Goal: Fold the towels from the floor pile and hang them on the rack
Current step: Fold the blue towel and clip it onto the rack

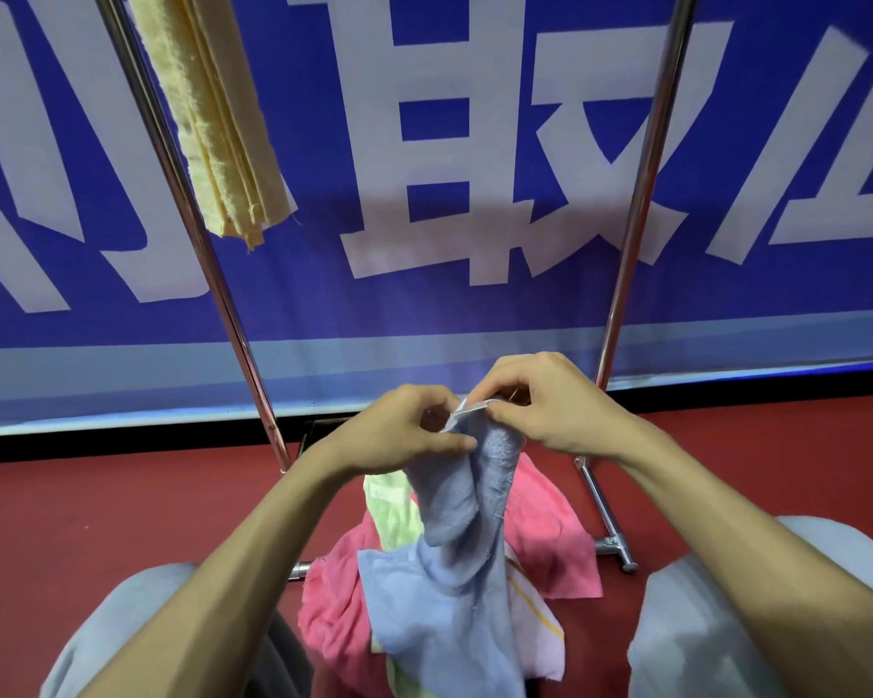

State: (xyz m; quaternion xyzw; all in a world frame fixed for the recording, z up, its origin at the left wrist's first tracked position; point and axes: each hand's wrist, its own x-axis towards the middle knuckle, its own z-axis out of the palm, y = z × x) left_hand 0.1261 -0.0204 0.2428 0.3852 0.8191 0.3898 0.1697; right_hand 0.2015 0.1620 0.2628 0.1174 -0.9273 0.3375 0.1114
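Observation:
A light blue towel (pixel 454 586) hangs from both my hands, lifted off the floor pile. My left hand (pixel 404 430) pinches its top edge between thumb and fingers. My right hand (pixel 545 405) pinches the same edge close beside it, at a corner with a pale hem. Below lie a pink towel (pixel 550 536), a light green towel (pixel 391 511) and a whitish one with a yellow stripe (pixel 535 622), heaped on the red floor. A folded yellow towel (pixel 218 118) hangs from the rack at the upper left.
The rack's two shiny metal uprights (pixel 641 193) rise left and right of my hands, with a foot bar (pixel 608 521) on the red floor (pixel 97 511). A blue banner (pixel 525 304) with large white characters stands behind. My grey-trousered knees (pixel 701 622) frame the pile.

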